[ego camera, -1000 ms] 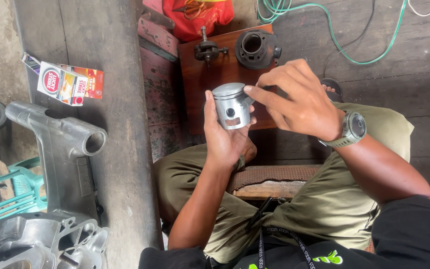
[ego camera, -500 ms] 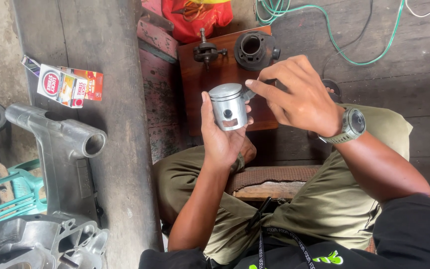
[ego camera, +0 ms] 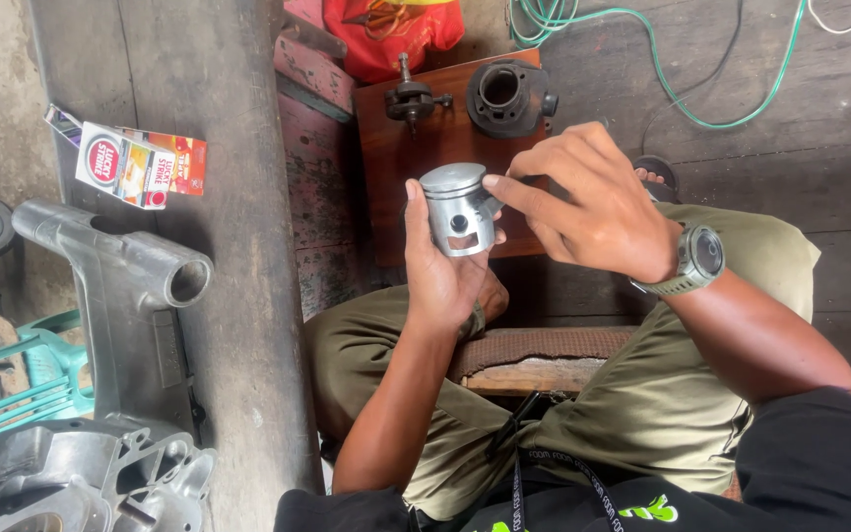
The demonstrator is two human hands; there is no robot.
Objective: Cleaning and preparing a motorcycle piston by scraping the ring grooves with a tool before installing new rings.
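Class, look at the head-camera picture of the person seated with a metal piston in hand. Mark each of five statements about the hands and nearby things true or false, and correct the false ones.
1. The left hand holds the silver piston. True.
2. The right hand rests flat on the knee. False: its fingers touch the top edge of the piston.
3. A watch sits on the right wrist. True.
4. The black cylinder lies on the grey concrete. False: it sits on the brown wooden board, beside a small crankshaft.
5. A green hose runs over the wooden floor. True.
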